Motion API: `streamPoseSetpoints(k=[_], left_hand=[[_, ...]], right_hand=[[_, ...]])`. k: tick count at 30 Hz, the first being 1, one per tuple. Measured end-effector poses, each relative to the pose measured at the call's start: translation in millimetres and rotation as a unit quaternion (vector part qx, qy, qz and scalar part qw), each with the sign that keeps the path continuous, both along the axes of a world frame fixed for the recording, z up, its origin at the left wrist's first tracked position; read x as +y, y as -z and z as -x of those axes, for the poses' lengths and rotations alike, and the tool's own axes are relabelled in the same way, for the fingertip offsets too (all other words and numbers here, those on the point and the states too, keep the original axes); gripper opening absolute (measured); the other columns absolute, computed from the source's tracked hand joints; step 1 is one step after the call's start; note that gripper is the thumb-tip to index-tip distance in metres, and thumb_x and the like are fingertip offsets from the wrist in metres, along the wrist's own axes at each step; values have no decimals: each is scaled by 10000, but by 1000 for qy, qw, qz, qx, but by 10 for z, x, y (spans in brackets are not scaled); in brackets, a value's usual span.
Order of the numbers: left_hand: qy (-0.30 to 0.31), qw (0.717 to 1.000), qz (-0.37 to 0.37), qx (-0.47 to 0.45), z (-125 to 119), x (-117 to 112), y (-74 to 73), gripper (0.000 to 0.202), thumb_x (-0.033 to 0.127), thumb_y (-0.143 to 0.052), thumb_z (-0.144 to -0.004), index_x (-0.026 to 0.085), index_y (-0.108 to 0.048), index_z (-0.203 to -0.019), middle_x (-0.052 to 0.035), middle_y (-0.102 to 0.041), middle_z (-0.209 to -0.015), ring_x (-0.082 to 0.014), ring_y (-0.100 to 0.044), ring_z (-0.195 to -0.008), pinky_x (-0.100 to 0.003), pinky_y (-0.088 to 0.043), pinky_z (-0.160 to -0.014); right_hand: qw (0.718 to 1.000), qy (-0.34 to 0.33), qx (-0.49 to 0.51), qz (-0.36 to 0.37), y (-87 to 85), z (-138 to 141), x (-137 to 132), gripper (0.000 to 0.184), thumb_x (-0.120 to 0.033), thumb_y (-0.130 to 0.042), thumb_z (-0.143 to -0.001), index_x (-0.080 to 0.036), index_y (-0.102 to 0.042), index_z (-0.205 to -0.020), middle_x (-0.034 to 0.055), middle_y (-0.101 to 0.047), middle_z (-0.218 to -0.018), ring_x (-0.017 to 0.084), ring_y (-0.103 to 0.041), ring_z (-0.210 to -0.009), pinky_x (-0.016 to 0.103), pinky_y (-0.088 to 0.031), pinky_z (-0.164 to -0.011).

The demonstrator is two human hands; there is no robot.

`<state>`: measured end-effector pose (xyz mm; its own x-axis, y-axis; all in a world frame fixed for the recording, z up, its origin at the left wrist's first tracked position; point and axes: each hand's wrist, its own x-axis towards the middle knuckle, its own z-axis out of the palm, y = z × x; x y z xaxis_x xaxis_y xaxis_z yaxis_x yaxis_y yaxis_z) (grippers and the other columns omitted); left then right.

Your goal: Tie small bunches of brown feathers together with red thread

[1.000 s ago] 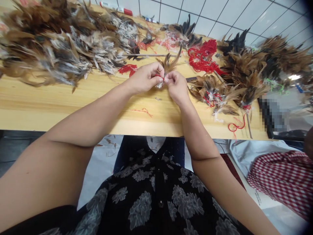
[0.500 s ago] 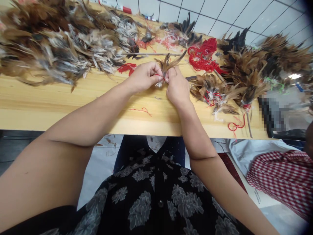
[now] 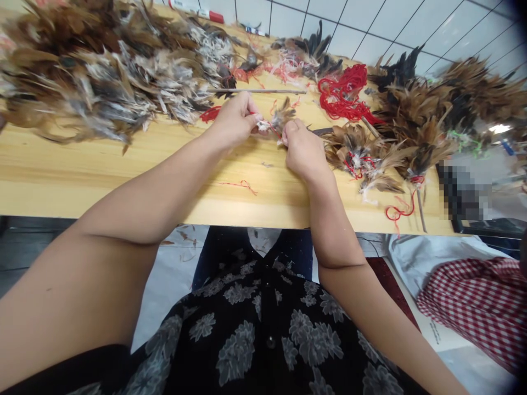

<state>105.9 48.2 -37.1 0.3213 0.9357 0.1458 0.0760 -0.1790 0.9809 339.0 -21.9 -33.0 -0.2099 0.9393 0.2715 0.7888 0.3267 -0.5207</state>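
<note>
Person's hands working at a wooden surface (image 3: 123, 178), seen from a head-worn camera. A small feather tuft (image 3: 276, 122) lies between the left hand (image 3: 233, 123) and the right hand (image 3: 304, 152), just above the surface. Its long axis runs roughly side to side, tilted slightly, with the brown tips pointing up and to the right, and the pale, fluffy base toward the left hand. The left fingers (image 3: 254, 116) are pinched closed at the base of the tuft, where a fine red thread (image 3: 251, 113) emerges. The right fingers (image 3: 290, 129) are curled in and press against the tuft from the other side. The fingertips hide the tuft's base, so any binding there cannot be made out. Large heaps of brown, black and white feathers (image 3: 102, 93) lie beyond the hands, with a tangle of red thread (image 3: 341, 93) and a thin stick (image 3: 257, 91) among them. A dark blade (image 3: 321, 131), partly covered by feathers, is cut off from view, so the tool cannot be identified. To the right, a pixelated area (image 3: 463, 192) obscures an object at the surface edge. A red-and-white checked cloth (image 3: 465, 296) lies below the surface.
</note>
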Motion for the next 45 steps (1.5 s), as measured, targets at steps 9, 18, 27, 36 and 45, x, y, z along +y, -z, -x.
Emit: streamPoseSetpoints(k=[9, 18, 27, 36, 45], left_hand=[[9, 999, -41, 35, -15, -19, -8, 527, 458, -963, -1137, 282, -479, -1026, 13, -730, -875, -267, -808, -1045, -439, -545, -1012], [62, 997, -43, 33, 9, -100, -118, 520, 550, -984, -1130, 299, -543, -1015, 1, -715, -822, -317, -767, -1104, -498, -537, -1070], [77, 996, -37, 38, -35, -182, -173, 432, 330, -956, -1063, 294, -541, -951, -4, -710, -849, -276, -746, -999, -482, -555, -1033], [-27, 993, -65, 91, -2, -78, -155, 438, 198, -924, -1134, 264, -542, -929, 20, -541, -782, -256, -674, -1120, -451, -456, -1116], [-75, 991, -69, 90, -11, -21, -60, 345, 207, -874, -1016, 273, -562, -887, 7, -603, -777, -250, -701, -1017, -401, -535, -985]], right_hand=[[996, 26, 82, 29, -126, 41, 76, 324, -600, -788, -1191, -278, -764, -1159, 96, -809, -1188, 335, -761, -1268, 578, -653, -1261], [993, 49, 107, -11, -33, -12, 166, 347, -557, -824, -1173, -291, -828, -1396, 44, -775, -1084, 294, -774, -1139, 543, -668, -1205], [996, 75, 42, 17, -193, 38, 38, 207, -429, -791, -1186, -271, -820, -1055, 85, -761, -1238, 320, -764, -1244, 552, -661, -1200], [1000, 11, 19, 23, -136, 66, 68, 225, -405, -702, -1203, -277, -744, -1023, 58, -788, -1168, 327, -790, -1307, 465, -642, -1148], [998, 13, -36, 40, -203, 122, 48, 217, -323, -720, -1143, -276, -695, -933, 78, -826, -1117, 360, -797, -1238, 538, -641, -1180]])
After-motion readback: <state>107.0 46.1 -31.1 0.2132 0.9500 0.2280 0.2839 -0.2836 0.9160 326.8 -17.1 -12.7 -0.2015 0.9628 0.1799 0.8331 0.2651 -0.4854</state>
